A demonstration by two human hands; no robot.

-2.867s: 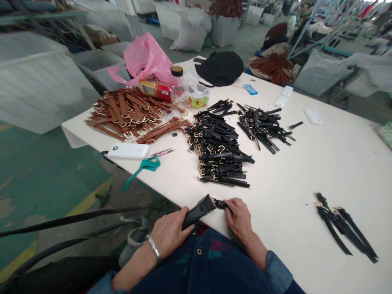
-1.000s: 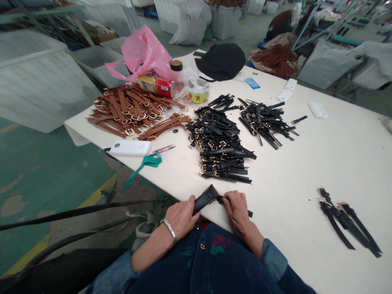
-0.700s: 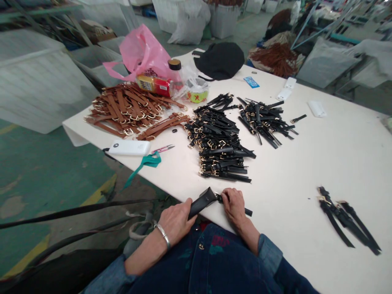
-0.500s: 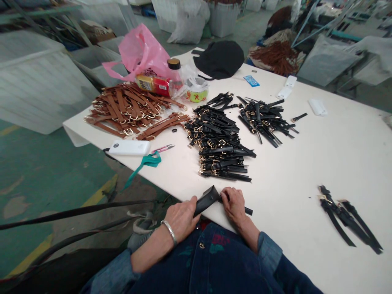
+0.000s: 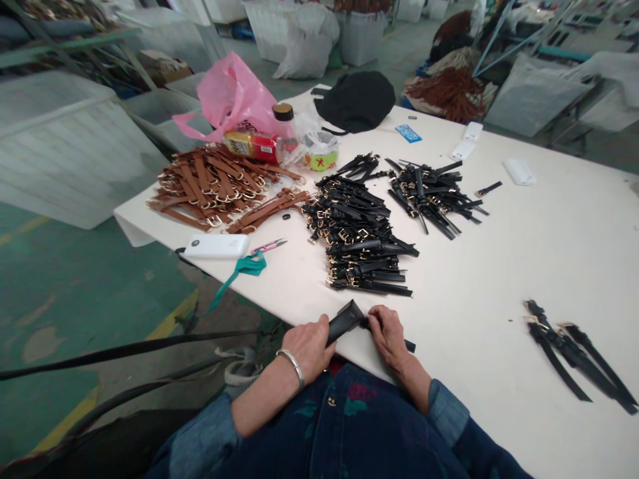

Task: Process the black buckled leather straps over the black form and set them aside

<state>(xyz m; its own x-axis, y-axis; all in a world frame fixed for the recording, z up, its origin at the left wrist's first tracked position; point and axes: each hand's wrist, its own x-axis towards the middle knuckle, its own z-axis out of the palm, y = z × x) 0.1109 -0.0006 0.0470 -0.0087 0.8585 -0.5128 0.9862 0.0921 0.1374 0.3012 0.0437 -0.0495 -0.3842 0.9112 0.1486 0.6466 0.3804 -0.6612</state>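
Note:
My left hand (image 5: 307, 349), with a silver bangle at the wrist, is wrapped round a thick black bar-shaped piece (image 5: 344, 324); its exact kind is unclear. The piece's wider end points towards my right hand (image 5: 390, 336). There, bent fingers pinch a narrow black strap (image 5: 410, 346), whose end pokes out to the right below the hand. Most of the strap is hidden. Just beyond my hands lies a stack of black buckled straps (image 5: 369, 246) with gold-coloured buckles. A second, looser pile of black straps (image 5: 429, 193) lies behind it to the right.
Brown buckled straps (image 5: 210, 183) are heaped at the left, near a white power bank (image 5: 215, 246), pink thread snips (image 5: 269, 245) and a green ribbon (image 5: 247, 266). A pink bag (image 5: 234, 93), jar (image 5: 283, 120) and black cap (image 5: 357, 100) stand behind. Several black straps (image 5: 574, 352) lie right.
The view has shifted slightly. The black piece in my left hand and the strap in my right have moved a little, with a small gap between them now. Both hands keep their grip.

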